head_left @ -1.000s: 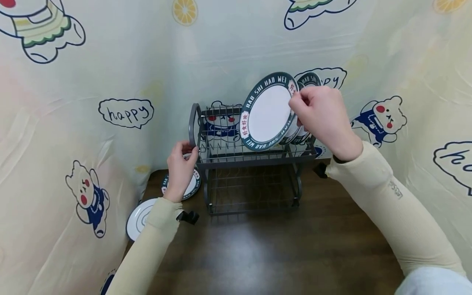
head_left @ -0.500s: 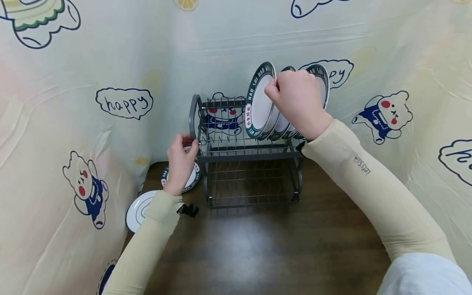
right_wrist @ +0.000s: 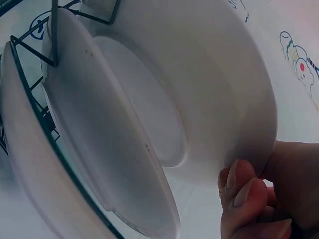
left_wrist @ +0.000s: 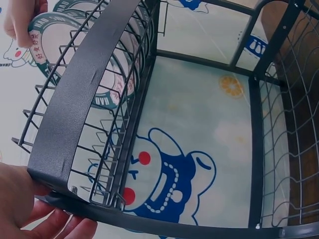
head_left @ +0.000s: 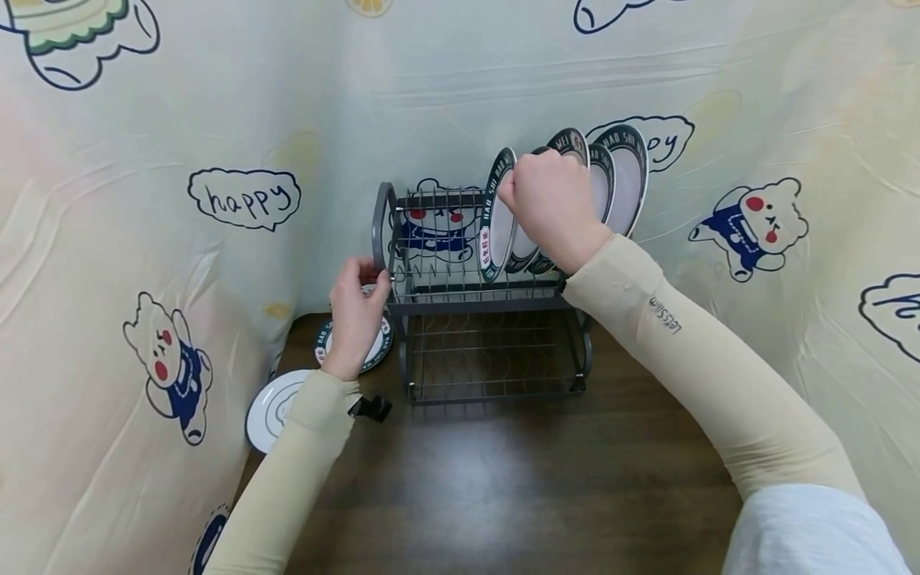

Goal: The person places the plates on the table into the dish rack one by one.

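Note:
My right hand (head_left: 552, 200) pinches the rim of a white plate (head_left: 496, 220) with a dark green lettered border. That plate stands on edge in the upper tier of the dark grey dish rack (head_left: 474, 305). In the right wrist view, the plate's pale underside (right_wrist: 224, 89) shows with the thumb and fingertips at its edge. Several similar plates (head_left: 624, 172) lean in the rack to its right, partly covered by the hand. My left hand (head_left: 355, 319) grips the left end frame of the rack, its fingers bent under the bar in the left wrist view.
A green-bordered plate (head_left: 377, 347) lies on the dark wooden surface (head_left: 474, 479), left of the rack. Another white plate (head_left: 269, 411) lies nearer, partly behind the left sleeve. The rack's lower tier (head_left: 489, 363) holds no plates. Patterned cloth (head_left: 237, 104) hangs behind and at both sides.
My right hand has moved left and slightly down, and the plate has turned from facing forward to nearly edge-on in the rack. The left hand stays on the rack's end frame.

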Available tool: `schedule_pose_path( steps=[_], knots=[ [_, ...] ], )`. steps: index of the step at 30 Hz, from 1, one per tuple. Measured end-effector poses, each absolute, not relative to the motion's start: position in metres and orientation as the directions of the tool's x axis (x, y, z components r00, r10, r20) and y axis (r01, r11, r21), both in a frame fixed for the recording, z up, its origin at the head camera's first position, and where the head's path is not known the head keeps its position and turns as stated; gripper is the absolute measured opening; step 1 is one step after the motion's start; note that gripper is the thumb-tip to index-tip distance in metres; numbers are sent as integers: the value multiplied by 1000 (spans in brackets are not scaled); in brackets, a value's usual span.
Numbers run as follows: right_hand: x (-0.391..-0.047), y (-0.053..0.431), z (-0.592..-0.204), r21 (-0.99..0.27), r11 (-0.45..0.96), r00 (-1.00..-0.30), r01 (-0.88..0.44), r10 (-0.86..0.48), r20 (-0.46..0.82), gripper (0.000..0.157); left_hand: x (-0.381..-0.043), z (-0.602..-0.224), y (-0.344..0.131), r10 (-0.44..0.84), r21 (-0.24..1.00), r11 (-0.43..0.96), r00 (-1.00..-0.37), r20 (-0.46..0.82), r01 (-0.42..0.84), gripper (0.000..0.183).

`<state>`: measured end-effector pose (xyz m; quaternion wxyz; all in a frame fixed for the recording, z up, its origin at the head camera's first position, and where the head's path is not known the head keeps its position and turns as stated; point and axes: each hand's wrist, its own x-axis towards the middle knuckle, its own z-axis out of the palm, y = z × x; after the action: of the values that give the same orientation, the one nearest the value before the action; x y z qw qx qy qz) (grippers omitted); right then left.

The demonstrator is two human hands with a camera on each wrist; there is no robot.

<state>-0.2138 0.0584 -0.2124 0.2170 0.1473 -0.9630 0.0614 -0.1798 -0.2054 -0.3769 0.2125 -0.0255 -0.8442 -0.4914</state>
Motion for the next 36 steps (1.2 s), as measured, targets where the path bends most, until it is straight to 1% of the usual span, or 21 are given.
schedule_pose_path(
  steps=[5,12,19,24,31,36],
  knots=[
    [-218,57,-215,-50,946,-851,-319,-263,455,43,-181,-380,-204,-162,816,518,-908,387,256,22],
    [-222,57,-214,-87,945,-876,-317,-256,408,45,-180,-381,-203,-167,820,512,-907,388,256,21],
    [-223,56,-210,-133,946,-922,-297,-248,298,42,-181,-382,-203,-176,822,515,-909,378,242,21],
    [-222,58,-207,-152,951,-943,-270,-229,243,40,-182,-381,-203,-179,825,511,-908,379,244,21],
    [-219,61,-203,-172,953,-954,-250,-213,209,40,-181,-379,-203,-178,822,513,-907,382,245,20],
    [-219,62,-202,-183,953,-953,-243,-200,228,37,-181,-380,-205,-180,825,512,-909,375,239,21]
  ],
)
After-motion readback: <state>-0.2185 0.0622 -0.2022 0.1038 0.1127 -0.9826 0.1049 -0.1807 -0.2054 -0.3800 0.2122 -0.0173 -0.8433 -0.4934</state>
